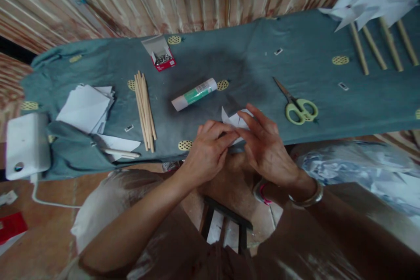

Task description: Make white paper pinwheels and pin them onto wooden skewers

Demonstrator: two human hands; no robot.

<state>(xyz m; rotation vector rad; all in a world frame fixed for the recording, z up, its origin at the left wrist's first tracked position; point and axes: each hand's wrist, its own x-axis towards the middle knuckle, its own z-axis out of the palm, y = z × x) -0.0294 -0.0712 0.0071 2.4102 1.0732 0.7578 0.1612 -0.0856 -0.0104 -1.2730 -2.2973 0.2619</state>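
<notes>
A small folded piece of white paper [243, 117] is at the table's front edge, one pointed corner sticking up. My left hand [210, 151] pinches its lower left part between thumb and fingers. My right hand [266, 153] grips it from the right, fingers bent over its top; the fingertips hide part of the paper. Just beyond lies a white and green glue stick [197, 94]. To the right, scissors with light green handles [301, 111] lie slightly open on the cloth.
Several wooden sticks [144, 111] lie left of the glue stick, near a stack of paper squares [85, 107]. Behind is an open red box of metal pins [163, 59]. Finished paper pinwheels [377, 2] on sticks rest far right. A white device [26, 144] sits far left.
</notes>
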